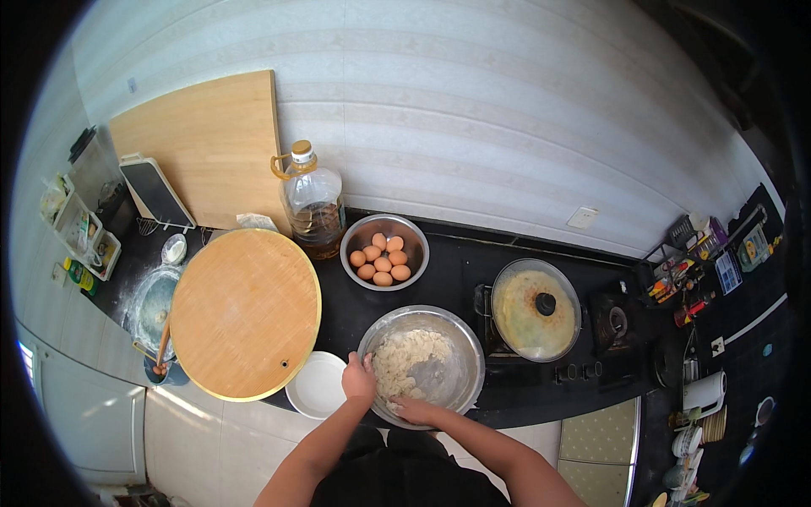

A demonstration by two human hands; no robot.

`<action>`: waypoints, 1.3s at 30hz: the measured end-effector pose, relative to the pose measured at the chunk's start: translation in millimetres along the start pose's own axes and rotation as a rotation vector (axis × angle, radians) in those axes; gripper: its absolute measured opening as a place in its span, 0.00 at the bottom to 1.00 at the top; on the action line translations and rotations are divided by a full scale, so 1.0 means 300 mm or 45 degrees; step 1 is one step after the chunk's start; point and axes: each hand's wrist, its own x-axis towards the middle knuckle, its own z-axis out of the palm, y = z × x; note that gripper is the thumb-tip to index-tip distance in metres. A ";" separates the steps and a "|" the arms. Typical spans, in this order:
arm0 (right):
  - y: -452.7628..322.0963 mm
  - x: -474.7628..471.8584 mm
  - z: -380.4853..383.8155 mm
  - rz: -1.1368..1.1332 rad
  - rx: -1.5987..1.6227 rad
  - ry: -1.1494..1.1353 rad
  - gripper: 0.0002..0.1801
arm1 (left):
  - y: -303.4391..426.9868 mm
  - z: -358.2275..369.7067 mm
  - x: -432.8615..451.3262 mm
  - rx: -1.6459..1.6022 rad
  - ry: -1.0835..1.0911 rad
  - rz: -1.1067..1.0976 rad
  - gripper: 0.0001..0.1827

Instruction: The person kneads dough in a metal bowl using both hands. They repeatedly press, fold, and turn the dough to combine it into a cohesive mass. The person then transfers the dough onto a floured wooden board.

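A wide steel mixing bowl [466, 355] stands at the counter's front edge, with shaggy, crumbly dough [405, 361] along its left side. My left hand [359, 379] grips the bowl's left rim. Inside the bowl, near its front wall, my right hand [408, 409] presses into the dough; its fingertips are partly hidden in it. A white bowl [315, 385] sits just left of my left hand. Behind the mixing bowl is a smaller steel bowl [419, 253] holding several brown eggs [382, 263].
A round wooden board [244, 317] lies to the left, beside a floury glass lid [155, 301]. An oil bottle [313, 209] stands near the wall. On the stove [519, 386] at right sits a pan with a glass lid [536, 333]. A rectangular board [203, 146] leans against the wall.
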 end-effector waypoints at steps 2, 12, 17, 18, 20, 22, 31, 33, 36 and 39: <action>-0.033 -0.032 -0.069 -0.014 -0.312 -0.114 0.25 | 0.003 -0.010 -0.003 0.006 -0.028 0.006 0.16; -0.102 -0.114 -0.074 0.007 -0.345 0.007 0.16 | 0.016 -0.002 -0.021 -0.038 0.014 0.003 0.16; 0.003 -0.123 -0.240 0.283 -0.605 -0.158 0.19 | 0.001 -0.010 -0.010 -0.008 -0.042 -0.001 0.15; -0.028 -0.148 -0.303 0.534 -0.509 -0.028 0.19 | 0.005 -0.013 -0.012 -0.020 -0.040 -0.005 0.15; 0.023 -0.121 -0.298 0.455 -0.502 0.403 0.20 | 0.015 -0.021 -0.016 -0.045 -0.033 -0.016 0.15; 0.103 -0.078 -0.248 0.374 -0.516 0.624 0.21 | 0.024 -0.011 -0.019 -0.053 -0.034 -0.010 0.16; 0.086 -0.089 -0.176 0.404 -0.115 0.498 0.26 | 0.004 -0.009 -0.015 -0.022 -0.026 -0.008 0.16; 0.059 -0.058 -0.257 0.556 0.116 0.952 0.28 | -0.008 -0.017 -0.018 -0.018 -0.029 -0.015 0.16; 0.072 0.086 -0.300 0.686 0.160 1.069 0.27 | 0.005 -0.014 -0.011 -0.025 -0.030 0.015 0.15; 0.057 0.227 -0.255 0.468 -0.279 1.222 0.24 | 0.002 -0.013 -0.018 -0.036 -0.014 0.032 0.15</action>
